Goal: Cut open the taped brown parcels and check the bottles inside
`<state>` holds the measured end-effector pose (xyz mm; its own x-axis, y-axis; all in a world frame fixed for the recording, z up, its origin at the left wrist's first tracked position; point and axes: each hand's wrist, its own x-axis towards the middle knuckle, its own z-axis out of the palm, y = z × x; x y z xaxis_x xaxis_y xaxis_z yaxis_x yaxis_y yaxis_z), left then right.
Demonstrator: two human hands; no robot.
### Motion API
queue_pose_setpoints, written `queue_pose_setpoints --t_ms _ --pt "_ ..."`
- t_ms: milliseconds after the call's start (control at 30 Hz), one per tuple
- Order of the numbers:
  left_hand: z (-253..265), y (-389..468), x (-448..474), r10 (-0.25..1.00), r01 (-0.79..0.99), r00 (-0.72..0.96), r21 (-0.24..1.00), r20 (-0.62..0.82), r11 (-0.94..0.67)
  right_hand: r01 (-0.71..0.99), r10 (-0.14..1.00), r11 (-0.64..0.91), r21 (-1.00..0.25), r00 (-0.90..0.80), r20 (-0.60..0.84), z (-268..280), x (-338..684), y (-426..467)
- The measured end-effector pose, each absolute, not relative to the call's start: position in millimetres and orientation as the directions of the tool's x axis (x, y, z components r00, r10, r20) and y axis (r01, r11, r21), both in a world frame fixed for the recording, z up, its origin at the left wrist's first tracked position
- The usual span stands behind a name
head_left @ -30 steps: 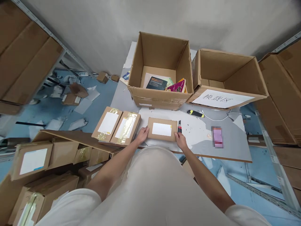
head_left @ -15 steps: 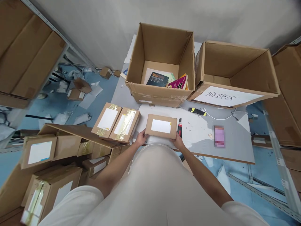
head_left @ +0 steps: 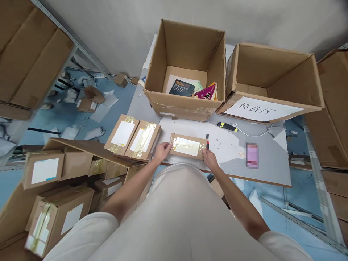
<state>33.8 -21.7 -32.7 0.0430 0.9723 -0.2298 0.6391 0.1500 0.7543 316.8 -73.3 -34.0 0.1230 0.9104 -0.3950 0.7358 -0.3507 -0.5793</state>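
Between my two hands is a small cardboard box (head_left: pixel 187 155), its near face carrying a white label (head_left: pixel 186 145) with clear tape across it. My left hand (head_left: pixel 163 150) grips the left end, and my right hand (head_left: pixel 209 158) grips the right end. Just beyond my right fingers lies a red and black utility knife (head_left: pixel 207 140), partly hidden by the box. Two taped, labelled cardboard boxes (head_left: pixel 122 134) sit side by side to the left of my left hand.
Two large open cartons stand at the table's back; the left carton (head_left: pixel 185 107) holds several books (head_left: pixel 181 88). A yellow and black cutter (head_left: pixel 227 126), a white cable (head_left: pixel 252 135) and a pixelated pink item (head_left: pixel 252 156) lie rightward. A big carton (head_left: pixel 78 144) of parcels stands at left.
The small box has been turned in my hands: a plain untaped label faced up before, and a taped label shows now. Both hands have shifted their grip on its ends.
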Motion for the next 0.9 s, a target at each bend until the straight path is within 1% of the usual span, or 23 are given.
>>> queue_pose_setpoints --t_ms 100,167,233,333,367,433,467,533,600,667,700,767,833,900 --pt "-36 -19 38 0.966 0.627 -0.004 0.751 -0.259 0.205 0.725 0.905 -0.362 -0.587 0.122 -0.408 -38 317 -66" --pt "-40 -19 38 0.958 0.587 -0.038 0.769 -0.285 0.252 0.682 0.893 -0.396 -0.614 0.130 -0.431 -42 321 -65" --pt "-47 -21 36 0.948 0.506 -0.060 0.809 -0.312 0.298 0.589 0.874 -0.451 -0.671 0.137 -0.467 -48 325 -68" --pt "-61 -27 30 0.934 0.318 -0.053 0.881 -0.354 0.352 0.375 0.862 -0.503 -0.779 0.147 -0.485 -59 332 -78" --pt "-66 -30 27 0.930 0.272 -0.042 0.891 -0.365 0.362 0.321 0.870 -0.492 -0.809 0.146 -0.471 -63 333 -82" --pt "-75 -36 22 0.925 0.237 -0.013 0.897 -0.380 0.372 0.275 0.902 -0.432 -0.859 0.112 -0.417 -70 333 -89" --pt "-79 -39 20 0.924 0.242 0.014 0.898 -0.383 0.368 0.280 0.916 -0.398 -0.873 0.075 -0.394 -72 332 -91" --pt "-85 -44 19 0.917 0.248 0.095 0.902 -0.386 0.354 0.311 0.918 -0.377 -0.872 0.004 -0.396 -77 328 -95" --pt "-88 -48 21 0.907 0.256 0.166 0.905 -0.386 0.339 0.332 0.901 -0.407 -0.851 -0.006 -0.434 -78 322 -95" --pt "-87 -49 24 0.903 0.259 0.192 0.908 -0.383 0.330 0.332 0.898 -0.418 -0.846 0.013 -0.439 -77 319 -95" --pt "-85 -49 25 0.905 0.252 0.188 0.910 -0.381 0.330 0.341 0.907 -0.400 -0.851 0.015 -0.421 -76 318 -94" --pt "-78 -46 25 0.914 0.294 0.171 0.905 -0.368 0.309 0.432 0.926 -0.343 -0.834 0.005 -0.378 -71 319 -90" --pt "-70 -40 24 0.929 0.394 0.125 0.877 -0.348 0.275 0.555 0.932 -0.305 -0.774 0.006 -0.363 -66 322 -83" --pt "-62 -32 24 0.943 0.494 0.071 0.832 -0.326 0.251 0.630 0.926 -0.309 -0.712 0.031 -0.375 -61 324 -74"
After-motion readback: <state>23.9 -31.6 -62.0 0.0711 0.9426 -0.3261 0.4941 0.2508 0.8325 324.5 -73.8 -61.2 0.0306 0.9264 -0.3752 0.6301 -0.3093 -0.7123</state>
